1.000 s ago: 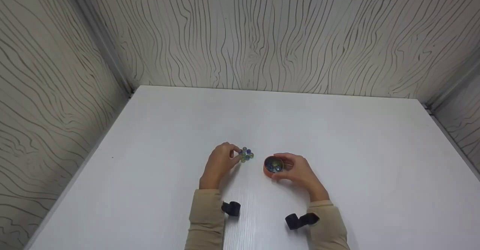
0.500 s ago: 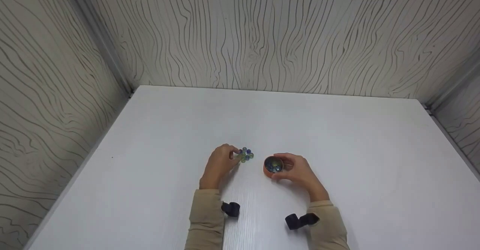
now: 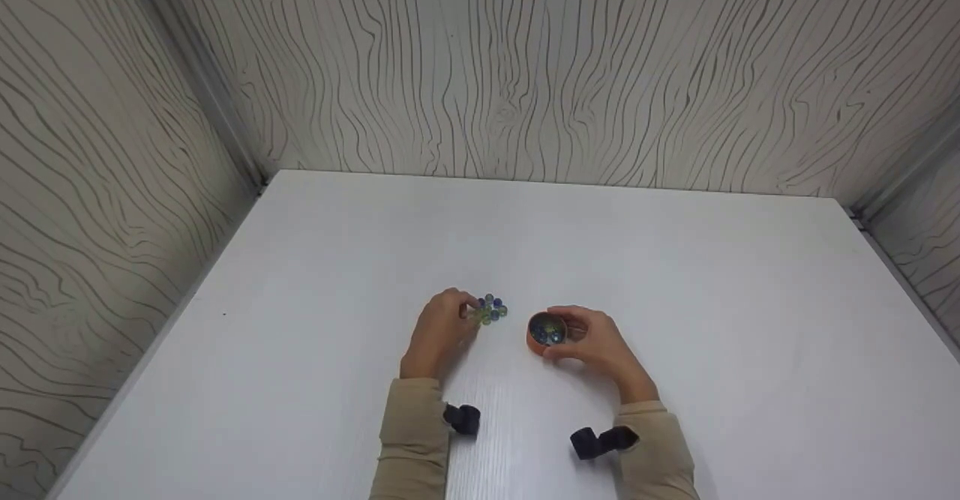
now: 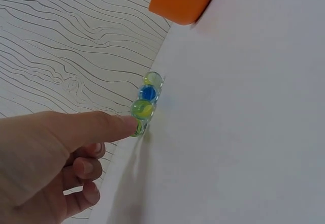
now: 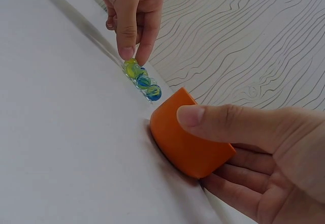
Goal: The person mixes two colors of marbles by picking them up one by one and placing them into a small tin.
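Note:
Several glass marbles [image 3: 494, 315], blue and yellow-green, lie in a small cluster on the white table. At the cluster's left edge, my left hand [image 3: 439, 330] pinches a yellow-green marble [image 5: 131, 68] between thumb and forefinger. The left wrist view shows the thumb against a green marble, with a blue marble [image 4: 148, 92] just beyond. To the right of the cluster, my right hand [image 3: 598, 341] grips a small orange cup [image 5: 185, 135] by its side, thumb near the rim. The cup stands tilted slightly, its mouth up, and more marbles [image 3: 547, 330] show inside it.
The white table [image 3: 337, 260] extends around both hands to a wood-grain patterned wall [image 3: 510, 73] at the back. Another patterned panel [image 3: 90, 185] rises along the left. Black wrist cameras [image 3: 463, 419] sit on both sleeves.
The left hand's fingertips have drawn slightly left at the cluster's edge, around a yellow-green marble. My right hand and the orange cup have stayed in place.

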The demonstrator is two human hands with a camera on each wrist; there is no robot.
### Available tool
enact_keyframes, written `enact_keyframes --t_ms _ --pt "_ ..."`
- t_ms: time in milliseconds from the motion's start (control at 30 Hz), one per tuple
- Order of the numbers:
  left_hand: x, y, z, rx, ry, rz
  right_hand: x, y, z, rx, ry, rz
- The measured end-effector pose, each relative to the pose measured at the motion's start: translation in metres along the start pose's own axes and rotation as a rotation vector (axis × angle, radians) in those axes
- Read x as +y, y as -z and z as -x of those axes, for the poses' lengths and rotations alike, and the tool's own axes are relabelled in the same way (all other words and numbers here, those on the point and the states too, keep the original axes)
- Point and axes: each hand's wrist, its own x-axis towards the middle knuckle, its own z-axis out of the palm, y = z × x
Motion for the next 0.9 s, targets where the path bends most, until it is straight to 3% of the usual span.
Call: enact_keyframes --t_ms 433,900 --pt "-0.0023 -0.0025 -0.0001 0.019 0.010 0.006 0.0002 -0.0001 0.0005 -0.004 0.010 -0.001" --pt "-0.0013 -0.0025 0.0025 0.023 0.042 0.021 0.0003 -0.0006 -0.0001 0.006 -0.031 -0.001"
